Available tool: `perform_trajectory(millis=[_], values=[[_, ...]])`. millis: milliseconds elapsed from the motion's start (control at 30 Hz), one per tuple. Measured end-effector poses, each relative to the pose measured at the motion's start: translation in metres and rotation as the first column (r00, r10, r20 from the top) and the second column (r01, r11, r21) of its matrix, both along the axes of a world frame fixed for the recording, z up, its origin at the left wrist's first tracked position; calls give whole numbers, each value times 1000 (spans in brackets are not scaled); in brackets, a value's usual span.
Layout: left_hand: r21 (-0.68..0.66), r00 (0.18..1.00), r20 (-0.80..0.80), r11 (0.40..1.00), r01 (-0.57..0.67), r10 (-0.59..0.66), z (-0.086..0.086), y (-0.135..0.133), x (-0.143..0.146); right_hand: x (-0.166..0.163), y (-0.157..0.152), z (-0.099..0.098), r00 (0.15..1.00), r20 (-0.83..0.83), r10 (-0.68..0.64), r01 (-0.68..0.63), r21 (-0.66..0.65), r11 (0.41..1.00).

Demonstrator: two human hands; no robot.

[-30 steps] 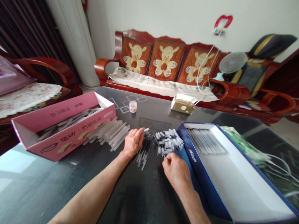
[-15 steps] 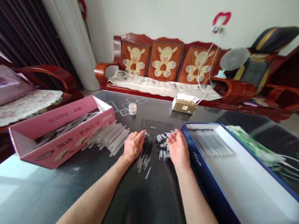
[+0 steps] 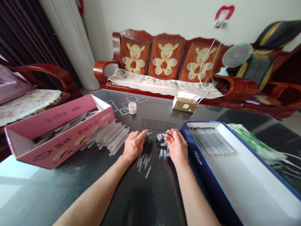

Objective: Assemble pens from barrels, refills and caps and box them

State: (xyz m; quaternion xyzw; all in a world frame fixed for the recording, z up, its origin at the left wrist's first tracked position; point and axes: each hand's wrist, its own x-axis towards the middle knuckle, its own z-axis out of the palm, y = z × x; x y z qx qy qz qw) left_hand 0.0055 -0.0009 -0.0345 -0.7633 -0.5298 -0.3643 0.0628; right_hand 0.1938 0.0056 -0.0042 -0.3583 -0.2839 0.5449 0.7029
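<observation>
My left hand (image 3: 134, 145) rests at the left edge of a loose pile of thin dark rods with pale ends (image 3: 145, 153). Its index finger stretches over the pile's far end; the other fingers curl under, their tips hidden. My right hand (image 3: 176, 146) is turned partly palm up beside short black and clear cap-like pieces (image 3: 162, 145). Its thumb and fingertips come together in a pinch around something thin, too small to name. Left of my left hand lies a stack of frosted clear tubes (image 3: 111, 136), against the pink box.
A pink carton (image 3: 88, 130) holding more tubes stands left. On the right, a blue-edged box (image 3: 207, 179) has a row of slim dark-and-clear sticks (image 3: 211, 141) at its far end. Behind are a small white jar (image 3: 132, 108), a tissue box (image 3: 185, 104) and a green plastic bag (image 3: 254, 142).
The view has tilted slightly downward. My right hand's fingers have drawn closer together and moved slightly left; my left hand stays at the rod pile with its index finger out.
</observation>
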Motion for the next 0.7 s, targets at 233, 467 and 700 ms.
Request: perform_trajectory(millis=[233,467,700], values=[[12,996,-31,997,80,-80,4,0,0,1,2,0,998,67,-4,4,0,1000],[37,996,-37,995,88,-87,6,-2,2,-7,1,-4,966,150,-213,216,-4,976],[37,996,-26,996,82,-81,4,-2,3,-26,-10,-9,799,584,-144,98,110,989]])
